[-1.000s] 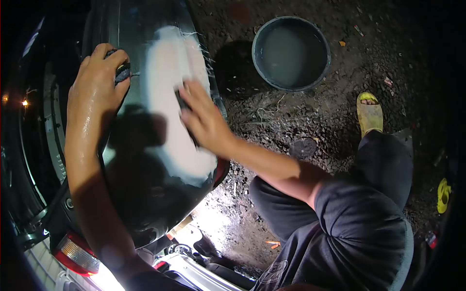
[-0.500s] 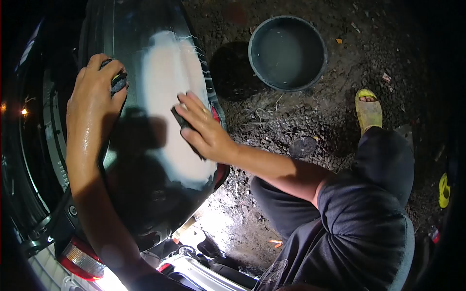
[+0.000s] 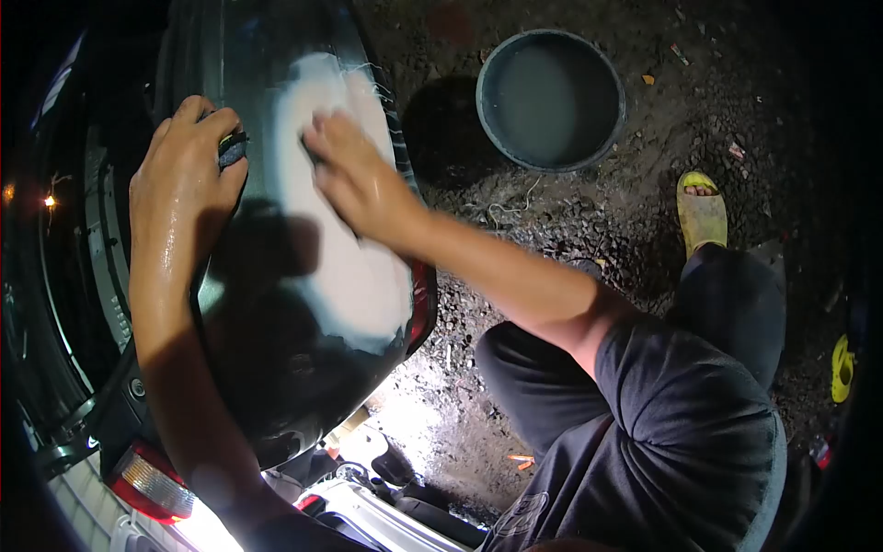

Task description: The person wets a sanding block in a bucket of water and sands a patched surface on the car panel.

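Observation:
A dark car bumper (image 3: 248, 359) carries a long pale patch of filler (image 3: 363, 299) with uneven edges. On the patch lies my right hand (image 3: 359, 184), blurred by motion, its fingers over a dark flat sanding pad (image 3: 317, 152) that is mostly hidden beneath it. My left hand (image 3: 189, 161), wet and glistening, rests at the bumper's left edge. Its fingers are closed round a small dark sponge (image 3: 233, 150), of which just one end shows past the thumb and forefinger.
A round tub of cloudy water (image 3: 481, 106) stands on the wet gravel at the top. A yellow slipper (image 3: 703, 216) is on my foot, and another yellow shoe (image 3: 842, 368) lies far right. Near the bottom left are a car light (image 3: 154, 483) and brightly lit car parts.
My right hand and the pad have slid up and slightly left along the pale patch. My left hand has hardly moved, still holding the sponge. The whole view has shifted slightly.

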{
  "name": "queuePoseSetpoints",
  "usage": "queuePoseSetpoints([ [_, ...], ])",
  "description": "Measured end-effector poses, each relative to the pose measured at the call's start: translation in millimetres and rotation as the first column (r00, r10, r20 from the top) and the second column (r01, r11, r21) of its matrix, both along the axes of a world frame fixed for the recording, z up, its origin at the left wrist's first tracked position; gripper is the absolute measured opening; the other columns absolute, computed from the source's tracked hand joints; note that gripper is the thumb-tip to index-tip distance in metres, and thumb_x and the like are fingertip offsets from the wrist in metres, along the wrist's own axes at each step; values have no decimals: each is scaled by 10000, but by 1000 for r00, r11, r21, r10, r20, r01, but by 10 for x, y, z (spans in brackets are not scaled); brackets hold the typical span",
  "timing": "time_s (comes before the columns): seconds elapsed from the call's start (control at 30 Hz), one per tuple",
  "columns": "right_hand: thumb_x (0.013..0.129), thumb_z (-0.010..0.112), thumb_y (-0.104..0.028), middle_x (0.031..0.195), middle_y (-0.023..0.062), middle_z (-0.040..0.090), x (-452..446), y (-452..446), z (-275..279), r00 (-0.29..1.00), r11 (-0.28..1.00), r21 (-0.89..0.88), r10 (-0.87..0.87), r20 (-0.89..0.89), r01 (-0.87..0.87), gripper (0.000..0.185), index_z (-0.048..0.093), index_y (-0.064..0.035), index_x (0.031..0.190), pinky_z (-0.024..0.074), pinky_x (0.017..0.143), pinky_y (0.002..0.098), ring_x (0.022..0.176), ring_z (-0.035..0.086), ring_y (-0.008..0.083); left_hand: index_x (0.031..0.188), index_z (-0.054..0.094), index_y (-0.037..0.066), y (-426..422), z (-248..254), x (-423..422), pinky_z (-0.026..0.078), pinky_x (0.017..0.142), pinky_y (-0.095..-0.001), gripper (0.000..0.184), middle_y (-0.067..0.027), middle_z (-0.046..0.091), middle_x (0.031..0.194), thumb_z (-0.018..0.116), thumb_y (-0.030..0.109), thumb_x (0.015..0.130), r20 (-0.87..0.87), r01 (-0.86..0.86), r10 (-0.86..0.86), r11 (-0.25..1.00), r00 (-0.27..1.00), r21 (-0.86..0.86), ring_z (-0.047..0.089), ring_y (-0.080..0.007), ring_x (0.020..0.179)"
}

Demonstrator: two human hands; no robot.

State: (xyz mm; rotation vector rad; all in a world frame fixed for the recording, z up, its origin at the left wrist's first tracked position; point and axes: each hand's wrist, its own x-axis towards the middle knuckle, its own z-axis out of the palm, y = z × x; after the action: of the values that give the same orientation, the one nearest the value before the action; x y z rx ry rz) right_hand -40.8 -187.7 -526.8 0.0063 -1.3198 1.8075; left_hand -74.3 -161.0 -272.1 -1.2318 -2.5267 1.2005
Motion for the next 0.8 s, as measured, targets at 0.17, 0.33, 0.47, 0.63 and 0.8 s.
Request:
queuePoseSetpoints([
  [0.17, 948, 634, -88, 1528, 286, 453, -335, 209, 81, 995, 995, -101, -4, 99, 14, 542, 501, -14, 1468, 289, 1220, 475, 1456, 392, 436, 1053, 707, 91, -51, -26, -50, 551, 899, -450, 226, -71, 638, 1156, 701, 129, 830, 14, 18, -19, 999, 1000, 34, 627, -300, 1121],
  [0.33, 879, 604, -17, 1514, 323, 424, 548, -262, 210, 995, 998, 61, 12, -102, -6, 478, 579, 24, 1355, 271, 1208, 591, 1442, 312, 581, 1058, 706, 99, -37, -24, -61, 552, 890, -450, 229, -53, 637, 1131, 704, 140, 832, 15, 26, -26, 1000, 1000, 16, 627, -298, 1098],
  [0.47, 923, 617, -104, 1498, 324, 459, -331, 228, 139, 1000, 996, -88, -7, 8, 8, 483, 564, 41, 1380, 304, 1205, 525, 1440, 355, 526, 1061, 699, 101, -38, -10, -35, 554, 888, -449, 237, -57, 633, 1112, 715, 160, 832, -15, 26, -26, 1000, 1000, -3, 628, -297, 1087],
  [0.63, 903, 645, -91, 1531, 325, 410, 90, -70, 248, 999, 999, -49, 7, 33, -5, 462, 588, 25, 1347, 290, 1207, 557, 1448, 329, 541, 1059, 692, 99, 11, -35, -29, 555, 893, -450, 234, -60, 634, 1125, 715, 172, 838, -41, 5, -5, 1000, 999, -8, 629, -294, 1099],
  [0.8, 903, 623, -61, 1519, 286, 443, 322, -128, 135, 995, 999, 36, 40, -87, -37, 461, 587, 21, 1355, 262, 1228, 557, 1467, 348, 480, 1076, 691, 101, -28, -61, -47, 555, 906, -451, 246, -58, 639, 1152, 721, 179, 844, -57, -8, 7, 1000, 998, -19, 629, -295, 1120],
])
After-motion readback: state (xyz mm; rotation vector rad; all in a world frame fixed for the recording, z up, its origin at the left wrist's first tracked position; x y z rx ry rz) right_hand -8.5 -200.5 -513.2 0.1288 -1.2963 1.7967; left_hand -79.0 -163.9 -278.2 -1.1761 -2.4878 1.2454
